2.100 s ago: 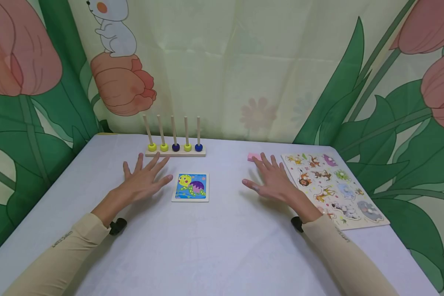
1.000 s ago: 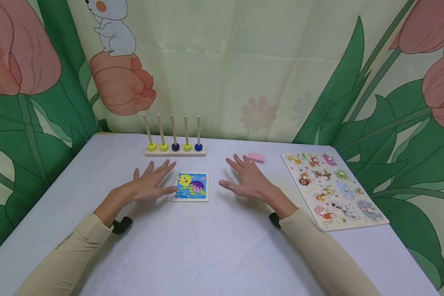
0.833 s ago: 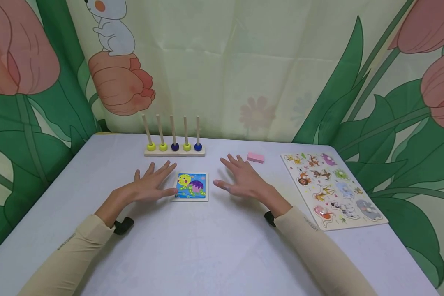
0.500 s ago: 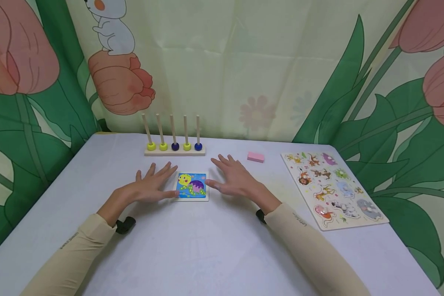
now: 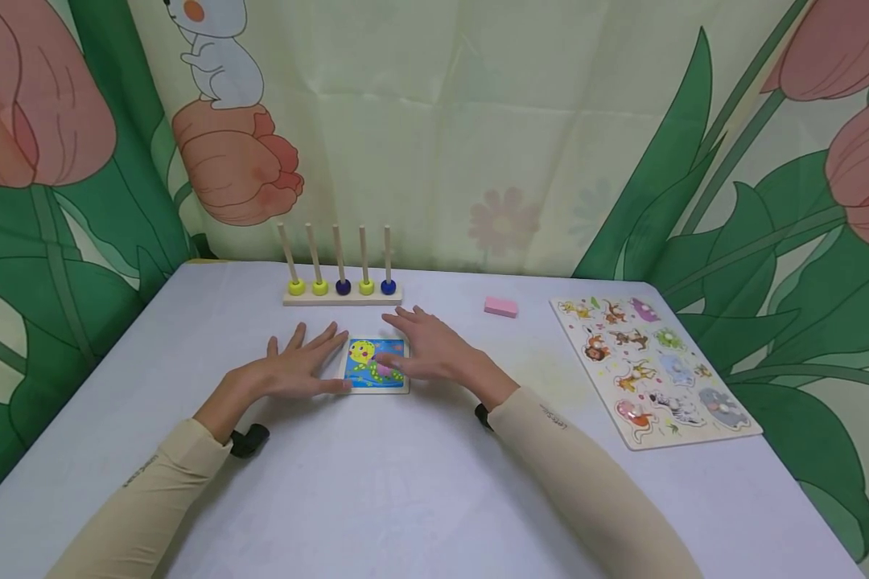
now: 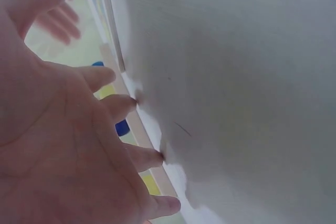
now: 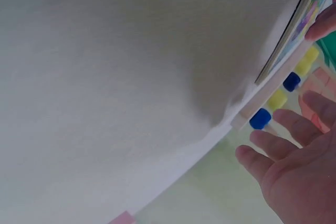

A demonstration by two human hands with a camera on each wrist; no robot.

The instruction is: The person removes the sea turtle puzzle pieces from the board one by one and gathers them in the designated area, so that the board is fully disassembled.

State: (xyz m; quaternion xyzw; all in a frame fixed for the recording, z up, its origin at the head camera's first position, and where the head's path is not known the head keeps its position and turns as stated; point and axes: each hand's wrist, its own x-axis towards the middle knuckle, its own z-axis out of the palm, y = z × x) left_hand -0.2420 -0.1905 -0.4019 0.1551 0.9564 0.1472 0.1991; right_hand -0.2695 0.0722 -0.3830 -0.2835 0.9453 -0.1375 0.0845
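A small square turtle picture puzzle point(image 5: 362, 371) with a pale frame lies flat on the table. My left hand point(image 5: 290, 374) is at its left side, fingers spread, the thumb tip at the puzzle's lower left edge. My right hand point(image 5: 438, 351) reaches over the puzzle's right side, and its thumb covers part of the turtle. In the right wrist view the right hand point(image 7: 299, 161) has its fingers extended and apart, with the puzzle point(image 7: 294, 32) beyond. The left wrist view shows the left palm point(image 6: 63, 129) with nothing in it. Whether the left thumb touches the puzzle, I cannot tell.
Behind the puzzle stands a wooden peg rack point(image 5: 343, 299) with upright pegs and yellow and blue beads. A pink block point(image 5: 500, 307) lies right of it. An animal peg puzzle board point(image 5: 652, 374) occupies the table's right side. A printed curtain point(image 5: 434, 161) hangs behind the table.
The right hand has moved left from beside the animal board to over the turtle puzzle, uncovering the pink block. The left hand has shifted slightly right and nearer me, to the puzzle's left edge.
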